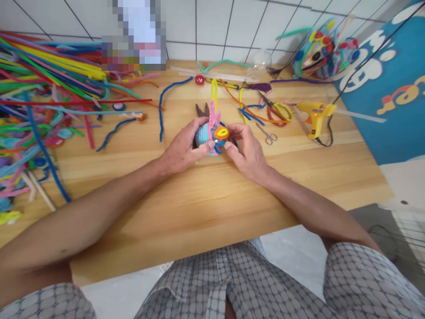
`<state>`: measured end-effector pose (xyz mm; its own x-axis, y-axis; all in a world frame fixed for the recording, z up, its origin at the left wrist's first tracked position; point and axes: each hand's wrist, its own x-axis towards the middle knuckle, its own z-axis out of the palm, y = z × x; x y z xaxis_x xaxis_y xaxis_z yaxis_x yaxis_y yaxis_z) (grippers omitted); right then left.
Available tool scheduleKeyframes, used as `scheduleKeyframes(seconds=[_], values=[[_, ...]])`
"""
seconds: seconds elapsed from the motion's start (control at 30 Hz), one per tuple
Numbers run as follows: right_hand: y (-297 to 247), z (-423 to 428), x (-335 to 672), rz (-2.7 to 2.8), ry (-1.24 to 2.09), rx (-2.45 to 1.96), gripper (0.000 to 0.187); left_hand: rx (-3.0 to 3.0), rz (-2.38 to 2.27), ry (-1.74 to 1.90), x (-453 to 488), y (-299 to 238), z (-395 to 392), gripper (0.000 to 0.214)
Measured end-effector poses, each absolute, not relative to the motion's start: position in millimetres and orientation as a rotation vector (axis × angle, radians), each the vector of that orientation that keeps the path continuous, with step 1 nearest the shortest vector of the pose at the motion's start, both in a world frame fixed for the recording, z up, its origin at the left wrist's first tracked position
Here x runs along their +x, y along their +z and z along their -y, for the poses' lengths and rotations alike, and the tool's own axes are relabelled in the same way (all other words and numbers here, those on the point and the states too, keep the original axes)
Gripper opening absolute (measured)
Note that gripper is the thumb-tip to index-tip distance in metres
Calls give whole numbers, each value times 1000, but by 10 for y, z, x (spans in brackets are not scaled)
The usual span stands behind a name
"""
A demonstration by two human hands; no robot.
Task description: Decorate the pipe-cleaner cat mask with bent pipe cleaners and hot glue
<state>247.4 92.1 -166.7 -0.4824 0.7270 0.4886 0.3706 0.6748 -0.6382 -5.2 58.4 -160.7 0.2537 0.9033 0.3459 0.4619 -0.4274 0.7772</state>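
My left hand (pixel 182 148) and my right hand (pixel 245 148) both grip a small pipe-cleaner craft ball (pixel 209 135) over the middle of the wooden table (pixel 206 208). The ball is wound in blue and pink, with a pink fin and a yellow strand standing up from it. An orange-and-yellow ring (pixel 221 132) sits on its right side, under my right fingertips. My left fingers curl round the ball's left side.
A big heap of coloured pipe cleaners (pixel 43 88) covers the table's left. Loose strands, scissors with yellow handles (pixel 279 110), small metal scissors (pixel 267 135) and a yellow glue gun (pixel 315 117) lie to the right. Finished colourful crafts (pixel 322 48) stand at the back right.
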Motion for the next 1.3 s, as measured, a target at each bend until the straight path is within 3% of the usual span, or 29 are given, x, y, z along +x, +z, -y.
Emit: scheduleKeyframes(seconds=[0.3, 0.7, 0.87, 1.3], values=[[-1620, -931, 2461, 2041, 632, -804, 40, 2122, -1270, 991, -108, -1640, -557, 79], [-1668, -952, 2461, 1959, 704, -803, 51, 2203, -1290, 896, -127, -1634, -579, 61], [-1609, -913, 2397, 1957, 758, -892, 56, 2216, -1305, 863, -130, -1646, -570, 65], [-1638, -870, 2285, 1987, 617, -1006, 57, 2250, -1258, 986, -78, -1712, -568, 54]])
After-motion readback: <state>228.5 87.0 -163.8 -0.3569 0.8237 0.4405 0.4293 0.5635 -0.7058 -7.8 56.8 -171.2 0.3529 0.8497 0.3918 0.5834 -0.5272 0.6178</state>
